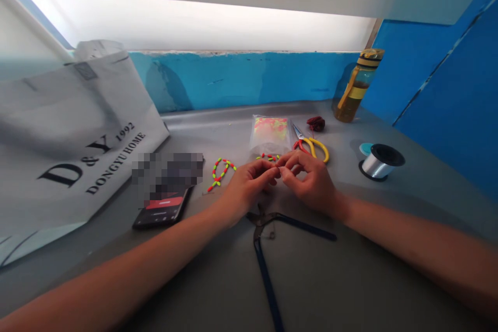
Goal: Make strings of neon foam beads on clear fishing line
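My left hand (254, 181) and my right hand (307, 176) meet fingertip to fingertip above the grey table (330, 280). Both are closed in a pinch; what lies between the fingers is too small to make out. Just behind them shows a short row of red and yellow-green beads (268, 156). Left of my left hand lies a looped string of similar beads (221, 168). Pliers with dark blue handles (266, 275) lie spread below my hands, their jaws partly hidden by my left hand.
Behind my hands are a clear bag of beads (271, 135), scissors (311, 146) and a dark red bundle (316, 123). To the right stand a wire spool (379, 162) and a bottle (357, 85). A phone (165, 210) and a large white bag (78, 140) are at left.
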A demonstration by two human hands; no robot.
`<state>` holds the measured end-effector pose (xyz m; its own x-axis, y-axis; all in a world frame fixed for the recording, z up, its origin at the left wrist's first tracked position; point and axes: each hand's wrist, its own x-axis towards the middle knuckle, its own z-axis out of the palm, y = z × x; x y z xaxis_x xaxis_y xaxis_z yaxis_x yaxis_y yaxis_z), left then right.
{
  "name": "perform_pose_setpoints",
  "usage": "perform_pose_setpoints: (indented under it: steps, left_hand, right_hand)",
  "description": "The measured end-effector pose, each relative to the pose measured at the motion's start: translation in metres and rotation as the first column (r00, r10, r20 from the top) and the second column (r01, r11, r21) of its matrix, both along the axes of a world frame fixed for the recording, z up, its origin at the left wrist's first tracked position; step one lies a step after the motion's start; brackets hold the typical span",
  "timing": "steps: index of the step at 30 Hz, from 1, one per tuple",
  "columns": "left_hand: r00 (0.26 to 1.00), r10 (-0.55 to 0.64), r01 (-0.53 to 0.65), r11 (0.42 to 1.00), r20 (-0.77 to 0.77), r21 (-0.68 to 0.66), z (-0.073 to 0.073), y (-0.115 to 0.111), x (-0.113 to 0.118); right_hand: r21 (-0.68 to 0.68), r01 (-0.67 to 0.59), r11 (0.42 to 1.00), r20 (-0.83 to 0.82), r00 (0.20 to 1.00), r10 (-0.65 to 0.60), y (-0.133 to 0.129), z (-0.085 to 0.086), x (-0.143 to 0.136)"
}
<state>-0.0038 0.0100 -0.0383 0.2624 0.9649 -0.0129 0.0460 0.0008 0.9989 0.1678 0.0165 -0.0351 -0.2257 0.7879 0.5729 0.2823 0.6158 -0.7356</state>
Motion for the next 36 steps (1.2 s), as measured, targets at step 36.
perform_pose_setpoints:
  steps: [36]
  left_hand:
    - [0.999, 0.003, -0.003, 1.0, 0.034, 0.001, -0.0018, 0.0006, 0.0004]
  right_hand:
    - [-0.002, 0.008, 1.0, -0.01, 1.0, -0.008, 0.0, -0.0001, -0.0002]
